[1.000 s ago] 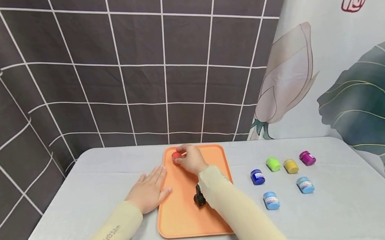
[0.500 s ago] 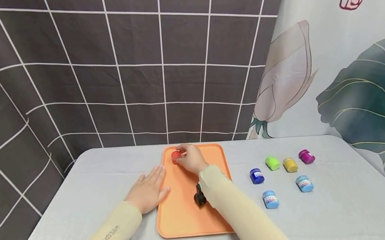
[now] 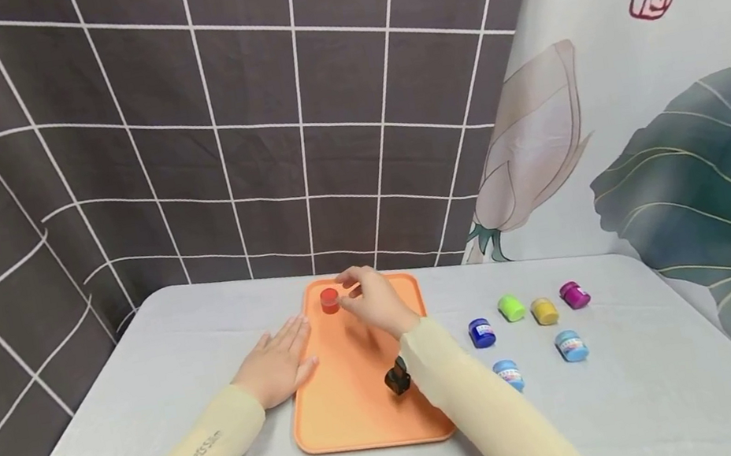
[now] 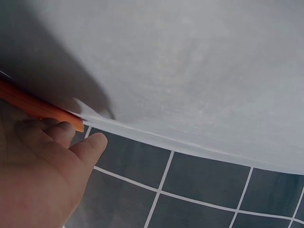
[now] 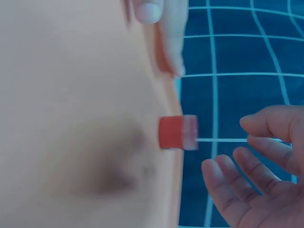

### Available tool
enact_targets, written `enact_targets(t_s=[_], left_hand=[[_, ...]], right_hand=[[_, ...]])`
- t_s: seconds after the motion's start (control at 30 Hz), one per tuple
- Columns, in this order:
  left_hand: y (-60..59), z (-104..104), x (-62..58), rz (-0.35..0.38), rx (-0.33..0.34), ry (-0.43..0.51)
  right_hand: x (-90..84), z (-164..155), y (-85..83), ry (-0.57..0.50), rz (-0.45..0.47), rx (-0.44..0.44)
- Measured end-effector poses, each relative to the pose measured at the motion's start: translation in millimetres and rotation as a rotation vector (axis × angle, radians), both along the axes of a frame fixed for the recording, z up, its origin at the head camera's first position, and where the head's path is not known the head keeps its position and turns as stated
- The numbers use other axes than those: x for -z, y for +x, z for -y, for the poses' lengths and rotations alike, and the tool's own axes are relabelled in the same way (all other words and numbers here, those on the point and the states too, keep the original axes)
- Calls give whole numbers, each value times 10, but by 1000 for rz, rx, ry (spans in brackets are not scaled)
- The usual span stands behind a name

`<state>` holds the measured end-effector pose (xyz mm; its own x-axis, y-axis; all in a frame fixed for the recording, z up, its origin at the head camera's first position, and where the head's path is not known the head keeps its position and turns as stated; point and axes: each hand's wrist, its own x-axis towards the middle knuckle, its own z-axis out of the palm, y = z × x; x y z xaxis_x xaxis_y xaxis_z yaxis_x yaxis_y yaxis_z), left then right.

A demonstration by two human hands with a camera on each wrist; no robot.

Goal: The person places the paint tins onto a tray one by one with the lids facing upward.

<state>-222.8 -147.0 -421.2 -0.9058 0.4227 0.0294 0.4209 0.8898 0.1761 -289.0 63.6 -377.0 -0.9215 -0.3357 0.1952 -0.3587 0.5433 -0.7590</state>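
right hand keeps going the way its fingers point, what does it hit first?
Probably the red jar on the orange tray: the right hand points left at it, fingers open, a small gap between; depth unclear.

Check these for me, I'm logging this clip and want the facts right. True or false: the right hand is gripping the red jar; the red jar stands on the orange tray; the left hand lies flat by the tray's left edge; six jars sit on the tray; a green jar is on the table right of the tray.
1. The right hand grips the red jar. False: its fingers are apart from the jar.
2. The red jar stands on the orange tray. True.
3. The left hand lies flat by the tray's left edge. True.
4. Six jars sit on the tray. False: only the red one.
5. A green jar is on the table, right of the tray. True.
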Motion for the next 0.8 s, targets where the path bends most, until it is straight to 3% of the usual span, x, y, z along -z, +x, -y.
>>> enact_targets(t_s=[0.2,0.43,0.6,0.8], left_hand=[[-4,12,6,-9,-3,-4],[-21,-5,-7,-22,16,0],[-32,-29,-29,-20,22,13],[-21,-1,4,-6,18,7]], right_hand=[[-106,-206,126,79,-138,-38],[-354,-506,304,118,-299,-32],[-443,-741,415,110,-302,2],[-417,-963,493,166,-246,6]])
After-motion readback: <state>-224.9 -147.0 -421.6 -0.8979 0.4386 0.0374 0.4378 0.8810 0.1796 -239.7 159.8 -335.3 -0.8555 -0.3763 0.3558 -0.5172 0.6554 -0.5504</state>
